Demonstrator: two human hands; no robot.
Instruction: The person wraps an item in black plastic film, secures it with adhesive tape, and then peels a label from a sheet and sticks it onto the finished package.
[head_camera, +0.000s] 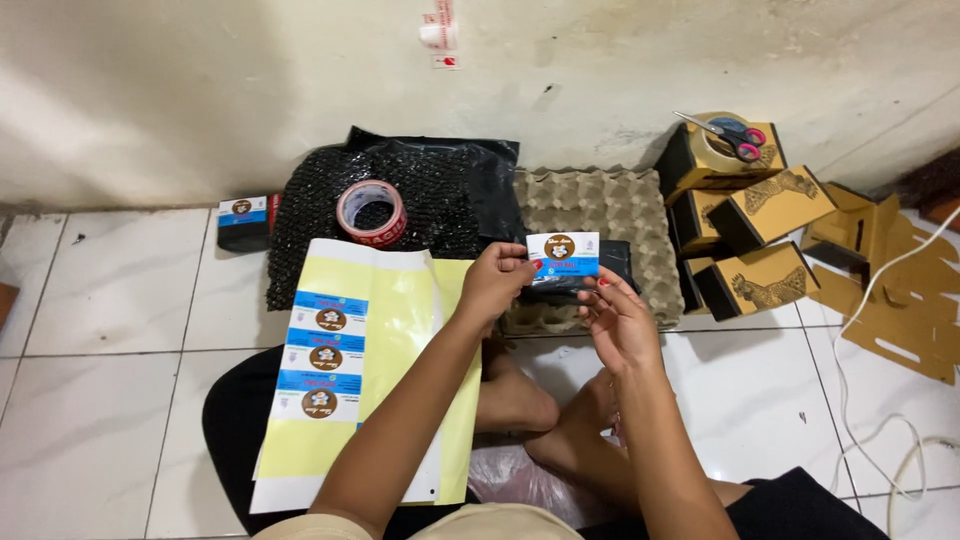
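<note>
Just above the middle of the frame, both hands hold one blue and white sticker over a small black box. The left hand pinches the sticker's left edge between thumb and fingertips. The right hand comes up from below right with its fingers loosely curled; its fingertips reach the box's underside and the sticker's right end, though whether they pinch the sticker or only steady the box cannot be told.

The sticker's long axis runs left to right across the frame, level with the box's long side, and it lies flat-on to the camera with its round brown emblem in the middle. The box sits directly behind and slightly right of the sticker, so sticker and box overlap, with the box's right end showing past it. The left hand is the nearer one to the sticker; the right is nearer the box.

Behind the hands lies a grey egg tray on the tiled floor. At lower left, a yellow sheet carrying more stickers rests across the person's lap. A tape roll sits on black bubble wrap at upper middle, and brown boxes with scissors stand at upper right.
</note>
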